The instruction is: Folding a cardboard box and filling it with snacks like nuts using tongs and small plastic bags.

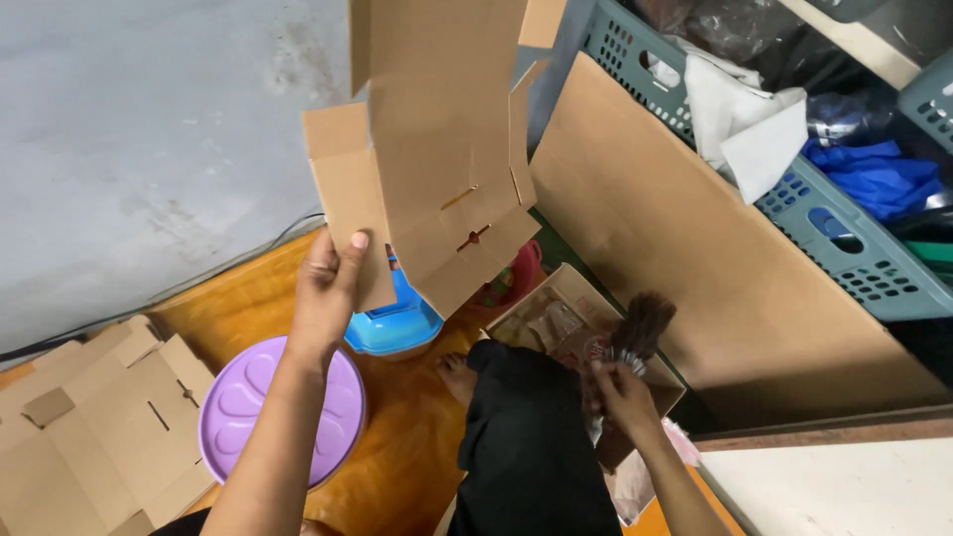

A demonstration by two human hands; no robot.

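The left hand (pixel 326 288) is raised in the middle of the view and pinches the lower left flap of a flat, unfolded carton (pixel 437 169), thumb on the near face and the other fingers hidden behind the board. The carton hangs upright from that grip, its long axis running up and away out of the top edge, so nearly all of the board lies above and to the right of the hand and only the one flap is held. Its slotted lower panel dips toward a blue tub (pixel 395 323) on the orange floor (pixel 407 437) just right of the wrist. The right hand (pixel 620 392) is low and to the right, well apart from the carton, closed loosely on a bundle (pixel 630 337) of dark bristly stuff with a shiny wrap at its base; how tightly it grips cannot be told. That bundle stands over a small open box (pixel 566 318), which sits against a big sheet of board (pixel 695 258) leaning on a grey-green crate (pixel 844 248). So the left hand alone has the carton, and the right hand is the nearer one to the box. Near left lie a purple lid (pixel 238 397) under the left forearm and a stack of more flat cartons (pixel 89 427). A dark-clad leg (pixel 526 447) and bare foot (pixel 459 377) rest between the two hands.
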